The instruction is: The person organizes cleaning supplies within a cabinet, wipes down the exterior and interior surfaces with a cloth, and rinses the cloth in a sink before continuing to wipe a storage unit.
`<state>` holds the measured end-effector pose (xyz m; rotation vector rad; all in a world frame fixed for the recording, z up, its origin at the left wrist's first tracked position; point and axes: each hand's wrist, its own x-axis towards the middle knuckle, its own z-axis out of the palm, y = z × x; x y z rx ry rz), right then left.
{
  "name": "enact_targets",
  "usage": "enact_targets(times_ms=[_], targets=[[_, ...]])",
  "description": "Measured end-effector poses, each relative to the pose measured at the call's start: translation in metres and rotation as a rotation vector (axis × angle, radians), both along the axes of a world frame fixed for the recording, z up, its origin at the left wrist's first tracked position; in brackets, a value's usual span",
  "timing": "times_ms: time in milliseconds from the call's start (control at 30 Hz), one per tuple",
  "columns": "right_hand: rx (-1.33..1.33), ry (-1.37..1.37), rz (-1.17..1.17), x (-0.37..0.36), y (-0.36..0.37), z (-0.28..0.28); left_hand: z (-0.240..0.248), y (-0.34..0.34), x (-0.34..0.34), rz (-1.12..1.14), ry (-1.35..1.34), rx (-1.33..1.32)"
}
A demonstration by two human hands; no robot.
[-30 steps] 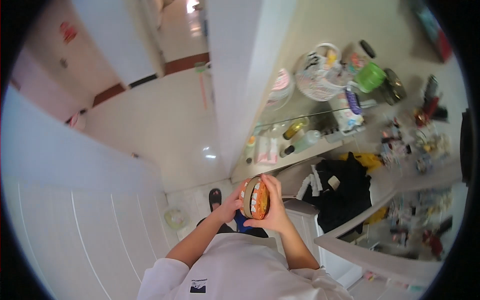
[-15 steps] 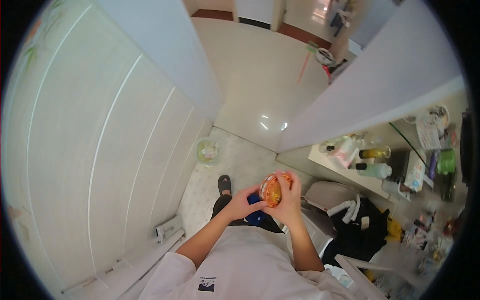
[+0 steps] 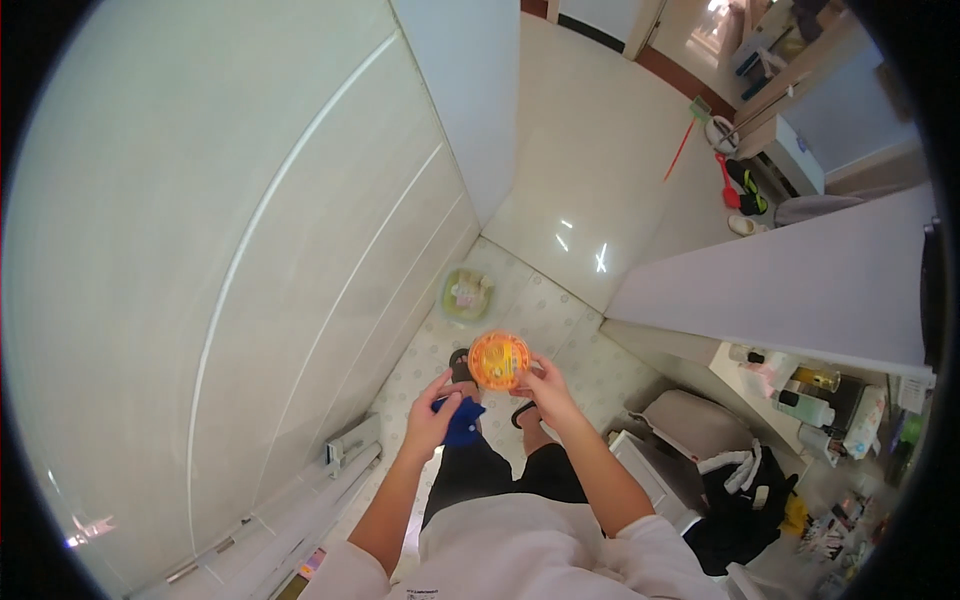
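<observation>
My right hand point(image 3: 552, 388) grips the right edge of a round orange container point(image 3: 498, 360) with a yellow face turned up. The container is held out in front of my legs, above the floor. To its lower left, my left hand point(image 3: 428, 418) pinches a dark blue cloth point(image 3: 462, 424), which hangs over my thigh. A small gap lies between that hand and the container. Most of the container's side wall is hidden from above.
A pale green square bin point(image 3: 467, 296) stands by the tiled wall point(image 3: 330, 230) on the left. To the right are a shelf with bottles point(image 3: 805, 407), a beige bin point(image 3: 693, 424) and dark clothes point(image 3: 745, 510). A red-handled dustpan point(image 3: 680, 150) lies farther off.
My left hand has come off the container and moved left with the blue cloth. My right hand has taken the container farther from my body, its yellow face now up. The view has shifted.
</observation>
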<state>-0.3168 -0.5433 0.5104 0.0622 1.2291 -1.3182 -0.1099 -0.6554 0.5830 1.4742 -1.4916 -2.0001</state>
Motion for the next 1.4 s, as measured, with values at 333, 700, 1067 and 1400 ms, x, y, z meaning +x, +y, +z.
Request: enact_targets(times_ms=[333, 700, 1067, 1400], targets=[[0.568, 0.214, 0.102, 0.058, -0.105, -0.223, -0.045, -0.079, 0.083, 0.071, -0.121, 0.182], [0.076, 0.083, 0.231, 0.037, -0.084, -0.135, -0.031, -0.106, 0.006, -0.012, 0.066, 0.217], [-0.258, -0.183, -0.359, -0.027, 0.081, 0.017, 0.054, 0.008, -0.166, -0.338, 0.388, 0.385], [0.146, 0.252, -0.760, -0.085, 0.232, 0.116, 0.091, 0.127, -0.245, -0.779, 0.292, 0.078]])
